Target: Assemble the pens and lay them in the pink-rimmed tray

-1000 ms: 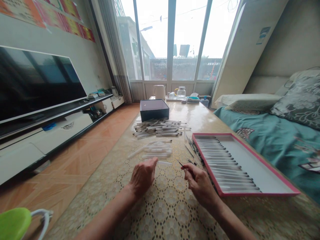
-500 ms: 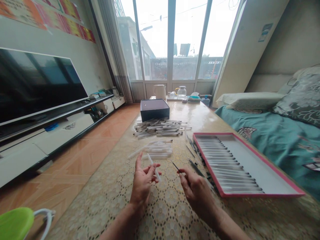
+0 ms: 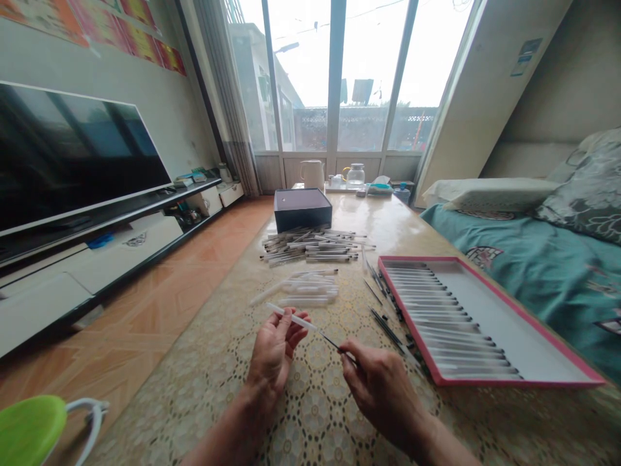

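My left hand [image 3: 273,351] pinches a clear plastic tube [image 3: 291,318] that points up and to the left. My right hand [image 3: 377,383] pinches a thin black stick [image 3: 330,341], whose tip meets the tube's open end. Both hands hover over the patterned tabletop [image 3: 320,414]. Just beyond them lies a small heap of clear tubes [image 3: 305,289], and loose black sticks [image 3: 383,320] lie to the right. A pink-rimmed tray [image 3: 548,336] at the right holds a row of filled tubes [image 3: 436,310].
A larger pile of tubes [image 3: 315,246] and a dark box [image 3: 301,208] sit farther back, with a kettle [image 3: 313,173] and a glass jug [image 3: 356,175] beyond. A TV [image 3: 72,162] stands left, a teal-covered bed [image 3: 524,259] right. A green object [image 3: 29,430] shows bottom left.
My left hand picked a clear tube off the table and lifted it. My right hand brought the black stick's tip to the tube's end.
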### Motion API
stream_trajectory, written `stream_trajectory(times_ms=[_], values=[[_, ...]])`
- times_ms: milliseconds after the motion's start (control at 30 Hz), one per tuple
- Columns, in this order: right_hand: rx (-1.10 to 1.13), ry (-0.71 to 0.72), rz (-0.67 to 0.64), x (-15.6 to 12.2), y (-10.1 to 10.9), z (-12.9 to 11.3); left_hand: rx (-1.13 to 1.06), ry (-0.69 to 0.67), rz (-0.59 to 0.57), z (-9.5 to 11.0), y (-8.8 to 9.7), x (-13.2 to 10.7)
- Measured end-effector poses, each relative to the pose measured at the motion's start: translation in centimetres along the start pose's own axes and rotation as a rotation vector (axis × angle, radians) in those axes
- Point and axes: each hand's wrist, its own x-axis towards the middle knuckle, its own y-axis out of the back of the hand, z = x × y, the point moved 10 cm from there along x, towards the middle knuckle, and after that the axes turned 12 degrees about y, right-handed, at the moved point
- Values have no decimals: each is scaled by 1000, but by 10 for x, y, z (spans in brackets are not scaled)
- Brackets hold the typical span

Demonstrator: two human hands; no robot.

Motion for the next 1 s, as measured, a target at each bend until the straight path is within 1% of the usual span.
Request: stream_trajectory(times_ms=[100, 167, 233, 300, 367, 400, 433, 467, 500, 533, 567, 633, 667, 733, 800, 867, 1000], values=[[19, -10, 3, 0, 0, 2, 24, 2, -26, -2, -3, -1], [39, -46, 17, -1, 1, 6, 46, 13, -64, -5, -7, -3], [81, -95, 44, -1, 4, 10, 72, 40, -144, -12, -16, -8], [144, -133, 82, -2, 7, 12, 104, 71, -254, -22, -29, -16], [215, -152, 111, -2, 11, 14, 146, 120, -375, -33, -43, -24], [255, -152, 112, -2, 11, 15, 155, 146, -416, -39, -47, -27], [295, -151, 109, -2, 12, 18, 150, 173, -433, -43, -49, -29], [325, -157, 111, -2, 13, 22, 129, 198, -426, -46, -49, -28], [327, -171, 123, -2, 16, 29, 87, 220, -396, -48, -46, -27], [283, -191, 145, -3, 22, 39, 27, 235, -349, -47, -41, -24], [189, -212, 172, -3, 30, 48, -38, 247, -295, -47, -35, -22], [-114, -235, 199, -3, 46, 63, -160, 267, -203, -45, -24, -18], [-270, -234, 181, -2, 51, 67, -203, 273, -172, -44, -20, -18], [-489, -226, 99, 2, 51, 72, -239, 279, -148, -42, -18, -17], [-586, -230, 14, 5, 44, 77, -227, 284, -164, -43, -19, -17], [-634, -235, -46, 8, 37, 80, -204, 280, -188, -43, -20, -18], [-686, -246, -96, 10, 30, 84, -160, 240, -217, -40, -22, -17]])
